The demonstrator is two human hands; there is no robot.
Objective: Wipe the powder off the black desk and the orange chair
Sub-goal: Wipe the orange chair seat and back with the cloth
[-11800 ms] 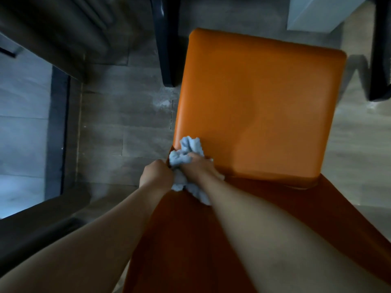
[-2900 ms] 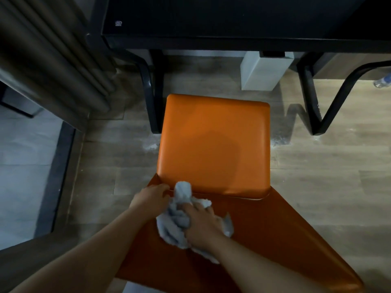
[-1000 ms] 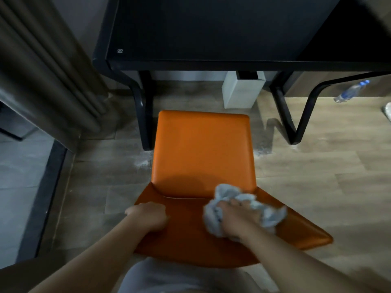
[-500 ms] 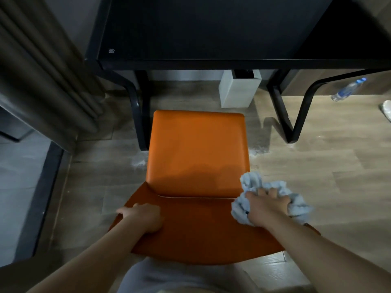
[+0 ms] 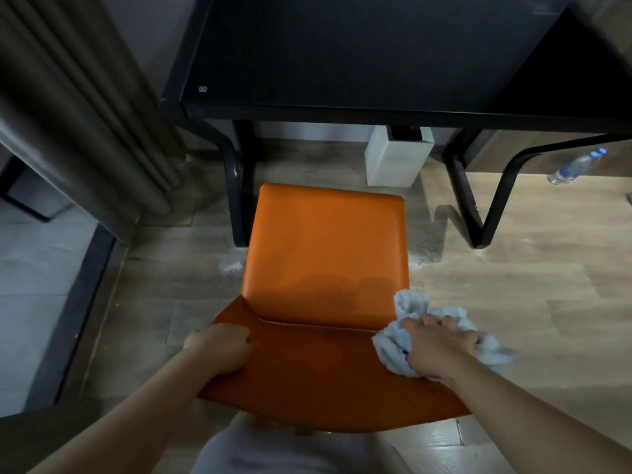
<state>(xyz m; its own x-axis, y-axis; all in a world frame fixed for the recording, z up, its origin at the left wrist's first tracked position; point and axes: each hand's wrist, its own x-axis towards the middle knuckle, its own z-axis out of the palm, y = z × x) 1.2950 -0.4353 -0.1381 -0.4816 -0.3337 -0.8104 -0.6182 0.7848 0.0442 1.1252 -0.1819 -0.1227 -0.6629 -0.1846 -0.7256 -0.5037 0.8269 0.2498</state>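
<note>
Grey curtain hangs far left, its top cut off by the frame. Next along, the left hand clamps the left edge of the chair back. Its fingers curl over the rim, with the fingertips tucked out of sight behind it. White powder lies on the floor just beside the seat's left edge, and there's another patch by its right edge. The orange seat sits dead centre. A shadow falls across its near end, so any fine dust there is hard to make out. Behind it the desk fills the top of the view, its far and right edges cut off. Its dark top shows only a small pale mark at the near left corner. A white bin stands under the desk, its rim partly hidden by the desk edge. Now to the right edge of the chair back: the cloth, pale blue and bunched, is pressed there. The right hand has its fingers dug into it, gripping tight, and part of the cloth overhangs the edge. Far right, a bottle lies on the floor, blurred.
</note>
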